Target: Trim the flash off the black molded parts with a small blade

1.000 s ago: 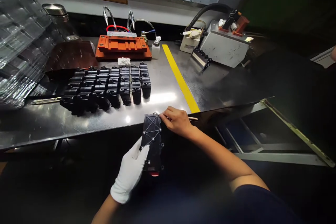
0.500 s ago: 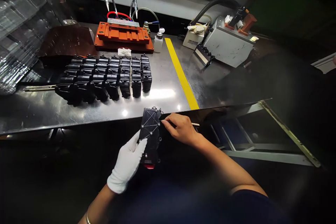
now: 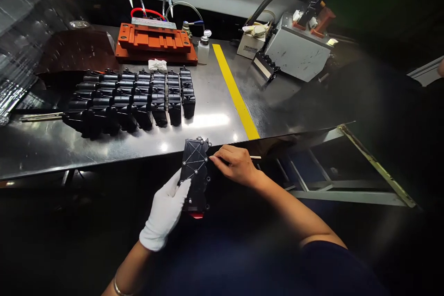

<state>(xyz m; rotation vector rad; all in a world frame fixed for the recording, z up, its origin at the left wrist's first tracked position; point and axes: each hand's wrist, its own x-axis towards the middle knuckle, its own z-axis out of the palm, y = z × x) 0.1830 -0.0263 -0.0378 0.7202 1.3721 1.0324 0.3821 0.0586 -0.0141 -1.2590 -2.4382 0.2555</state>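
My left hand (image 3: 165, 210), in a white glove, is closed around the lower left side of a black plastic housing (image 3: 197, 166). The housing is held upright just off the bench's front edge, its ribbed face with small bright studs towards me. A bit of red (image 3: 197, 216) shows at its lower end. My bare right hand (image 3: 236, 164) is pinched at the housing's right edge. Out of the back of that hand sticks the pale end of a thin rod-like tool (image 3: 255, 157); its tip is hidden or too dark to make out.
Rows of black housings (image 3: 133, 101) stand on the metal bench (image 3: 208, 134). Behind them are an orange fixture (image 3: 156, 39) and a white pump bottle (image 3: 203, 48). Right of the yellow stripe (image 3: 236, 92) sit another black part (image 3: 263, 68) and a grey metal box (image 3: 296, 48).
The whole view has shifted slightly, so the bench and hands appear a little further left and up. Both hands keep nearly the same hold, the right still at the housing's right edge.
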